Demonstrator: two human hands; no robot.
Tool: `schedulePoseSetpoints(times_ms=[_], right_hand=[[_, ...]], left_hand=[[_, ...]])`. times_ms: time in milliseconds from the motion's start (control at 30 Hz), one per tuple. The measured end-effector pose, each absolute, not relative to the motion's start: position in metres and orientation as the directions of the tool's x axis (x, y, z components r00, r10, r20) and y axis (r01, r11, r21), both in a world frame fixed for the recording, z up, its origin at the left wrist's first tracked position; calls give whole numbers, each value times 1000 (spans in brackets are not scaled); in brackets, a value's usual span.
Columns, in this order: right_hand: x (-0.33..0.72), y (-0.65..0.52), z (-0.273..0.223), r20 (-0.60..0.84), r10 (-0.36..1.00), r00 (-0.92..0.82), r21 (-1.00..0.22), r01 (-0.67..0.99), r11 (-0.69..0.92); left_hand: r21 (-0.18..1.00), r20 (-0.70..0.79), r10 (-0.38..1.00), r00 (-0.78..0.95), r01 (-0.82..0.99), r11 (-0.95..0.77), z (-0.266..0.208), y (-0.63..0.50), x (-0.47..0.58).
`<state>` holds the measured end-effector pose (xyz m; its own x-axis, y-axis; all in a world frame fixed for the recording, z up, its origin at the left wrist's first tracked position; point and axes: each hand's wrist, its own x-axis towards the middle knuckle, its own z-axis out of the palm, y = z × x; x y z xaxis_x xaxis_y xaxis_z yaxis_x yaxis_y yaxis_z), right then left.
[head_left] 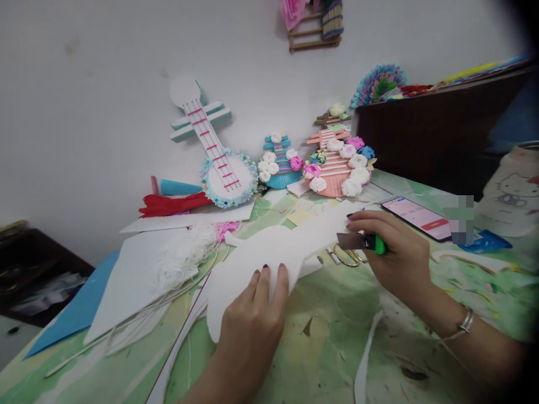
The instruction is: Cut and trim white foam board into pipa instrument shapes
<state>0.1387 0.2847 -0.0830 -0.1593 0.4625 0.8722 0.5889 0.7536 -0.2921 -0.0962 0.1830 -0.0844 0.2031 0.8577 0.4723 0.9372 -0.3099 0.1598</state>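
Note:
A white foam board cutout (pixel 256 249) with a rounded body and a long narrow neck lies over the table in the middle of the head view. My left hand (pixel 256 320) rests on its rounded part, fingers stretched out and slightly apart on the surface; its thumb is hidden. In my right hand (pixel 396 252) is a green utility knife (pixel 380 244), its wide blade pointing left, beside the neck's end. My right index fingertip is close to the neck's edge; whether it touches, I cannot tell. Gold-handled scissors (pixel 349 257) lie partly hidden behind the blade.
Decorated model instruments, a white one (pixel 229 174), a blue one (pixel 280 163) and a pink one (pixel 332 168), lean against the wall. White yarn (pixel 185 258) and white boards (pixel 122 280) lie at left. A phone (pixel 416 217) is at right. Board scraps (pixel 366 359) lie in front.

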Motion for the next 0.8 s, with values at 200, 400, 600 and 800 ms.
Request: schedulePoseSetpoints(times_ms=[200, 400, 600, 800], right_hand=[[141, 294, -84, 847, 528, -62, -310, 748, 586], [132, 274, -78, 737, 675, -31, -403, 781, 477], [95, 237, -85, 463, 736, -493, -487, 552, 677], [90, 233, -87, 536, 684, -494, -491, 477, 729]], left_hand=[[-103, 641, 724, 253, 964, -246, -95, 194, -97], [-519, 634, 644, 428, 853, -56, -91, 198, -98], [-467, 666, 590, 457, 872, -149, -80, 187, -91], [-427, 714, 487, 503, 864, -266, -76, 175, -85]])
